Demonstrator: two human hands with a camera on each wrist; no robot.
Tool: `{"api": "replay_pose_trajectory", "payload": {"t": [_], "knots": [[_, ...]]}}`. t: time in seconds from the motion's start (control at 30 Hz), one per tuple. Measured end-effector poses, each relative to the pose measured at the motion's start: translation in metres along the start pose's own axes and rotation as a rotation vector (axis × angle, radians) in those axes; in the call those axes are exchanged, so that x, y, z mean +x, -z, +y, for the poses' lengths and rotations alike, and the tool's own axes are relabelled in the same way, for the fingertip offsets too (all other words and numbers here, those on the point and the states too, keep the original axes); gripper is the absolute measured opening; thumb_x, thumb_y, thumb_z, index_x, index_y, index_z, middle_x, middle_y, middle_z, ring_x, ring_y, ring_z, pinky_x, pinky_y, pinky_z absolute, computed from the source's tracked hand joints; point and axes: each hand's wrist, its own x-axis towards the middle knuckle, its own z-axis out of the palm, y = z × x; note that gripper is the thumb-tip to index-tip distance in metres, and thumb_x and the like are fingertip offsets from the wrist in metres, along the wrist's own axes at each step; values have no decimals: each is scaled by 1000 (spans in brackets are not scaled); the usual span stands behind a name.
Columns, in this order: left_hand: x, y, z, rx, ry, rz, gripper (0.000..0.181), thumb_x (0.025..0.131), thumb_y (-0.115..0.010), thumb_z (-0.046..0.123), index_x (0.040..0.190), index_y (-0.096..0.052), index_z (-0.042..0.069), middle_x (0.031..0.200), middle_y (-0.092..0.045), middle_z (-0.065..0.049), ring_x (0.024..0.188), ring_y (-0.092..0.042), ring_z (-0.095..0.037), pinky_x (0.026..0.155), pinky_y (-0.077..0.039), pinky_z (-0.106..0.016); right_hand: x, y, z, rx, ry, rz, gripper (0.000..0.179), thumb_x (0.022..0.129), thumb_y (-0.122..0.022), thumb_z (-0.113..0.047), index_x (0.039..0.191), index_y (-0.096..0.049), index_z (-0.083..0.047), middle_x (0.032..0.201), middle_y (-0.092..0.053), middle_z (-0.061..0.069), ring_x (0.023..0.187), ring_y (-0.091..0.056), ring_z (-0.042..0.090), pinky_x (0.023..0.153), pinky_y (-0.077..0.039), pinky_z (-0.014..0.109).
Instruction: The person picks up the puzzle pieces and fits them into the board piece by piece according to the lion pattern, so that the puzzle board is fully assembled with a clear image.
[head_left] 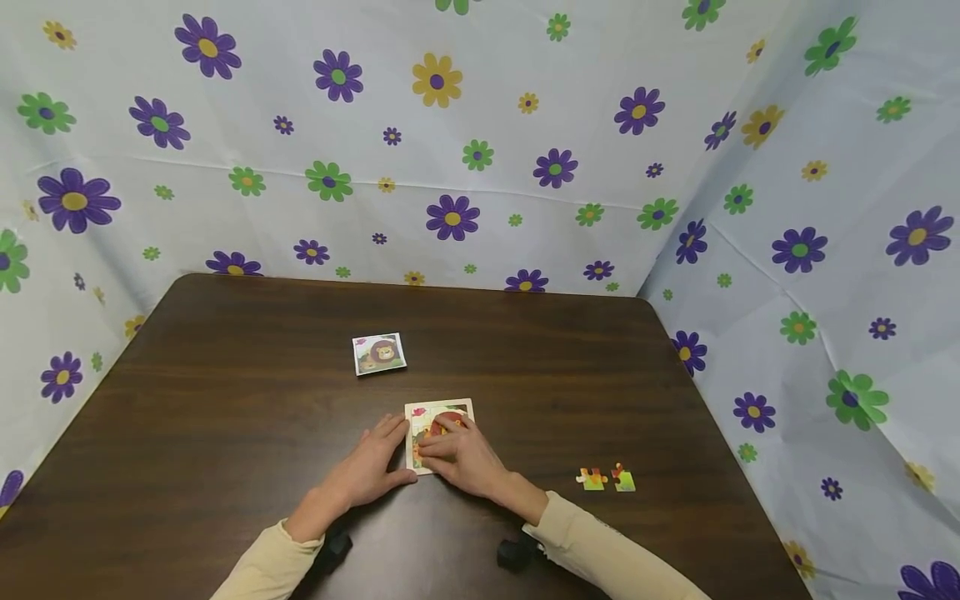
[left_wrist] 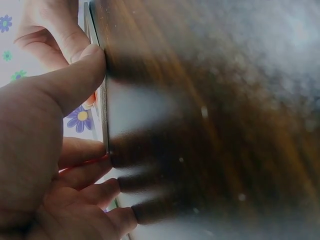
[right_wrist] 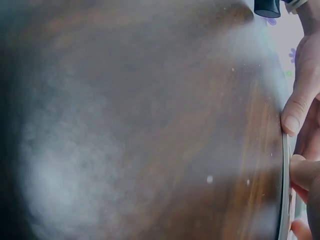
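A small square jigsaw puzzle in a pale frame (head_left: 440,402) lies on the table, its picture showing a lion. My left hand (head_left: 372,467) rests against the frame's left side, fingers fairly straight along that edge and thumb by the near corner. In the left wrist view the thumb and fingertips of the left hand (left_wrist: 75,95) touch the rim. My right hand (head_left: 467,454) lies over the puzzle with its fingertips down on the picture, covering the lower right part. I cannot tell whether a piece is between those fingers. In the right wrist view my right hand (right_wrist: 306,175) is only partly visible.
Two loose jigsaw pieces, one orange and white (head_left: 592,478) and one yellow-green (head_left: 623,478), lie on the right of the dark wooden table (head_left: 225,400). A lion picture card (head_left: 379,354) lies behind the puzzle. A flowered cloth (head_left: 495,125) hangs around the table.
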Motion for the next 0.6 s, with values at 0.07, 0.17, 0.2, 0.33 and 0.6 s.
{"api": "replay_pose_trajectory", "payload": {"t": [0.07, 0.17, 0.2, 0.33, 0.6], "knots": [[-1, -1, 0, -4, 2, 2, 75, 80, -79, 23, 136, -43, -12, 143, -40, -28, 133, -31, -50, 98, -28, -70, -2, -2, 1, 31, -7, 11, 22, 85, -74, -20, 105, -76, -12, 105, -72, -4, 127, -51, 26, 102, -33, 61], [-2, -1, 0, -3, -4, 9, 75, 80, -79, 23, 136, -44, -11, 142, -40, -28, 133, -31, -51, 97, -29, -70, -3, -5, 3, 62, -9, 34, 23, 84, -75, -19, 106, -76, -12, 104, -72, -4, 127, -51, 26, 102, -33, 60], [-2, 0, 0, -1, -7, 14, 75, 80, -79, 23, 136, -44, -11, 142, -40, -28, 133, -31, -51, 97, -29, -70, -3, -5, 3, 70, -11, 40, 23, 83, -75, -19, 106, -76, -12, 104, -72, -4, 127, -50, 26, 103, -32, 60], [0, 2, 0, 10, -16, 25, 74, 80, -79, 23, 136, -44, -11, 142, -41, -28, 132, -32, -50, 96, -30, -70, 0, -5, 5, 75, -22, 48, 24, 83, -76, -19, 105, -76, -13, 103, -72, -5, 127, -50, 24, 104, -32, 59], [0, 0, 1, 5, 11, 2, 75, 80, -79, 24, 137, -44, -10, 143, -40, -27, 134, -31, -49, 98, -28, -69, 0, 13, 4, 113, 52, 115, 21, 83, -75, -15, 103, -75, -7, 104, -72, 2, 115, -60, 26, 99, -41, 52]]}}
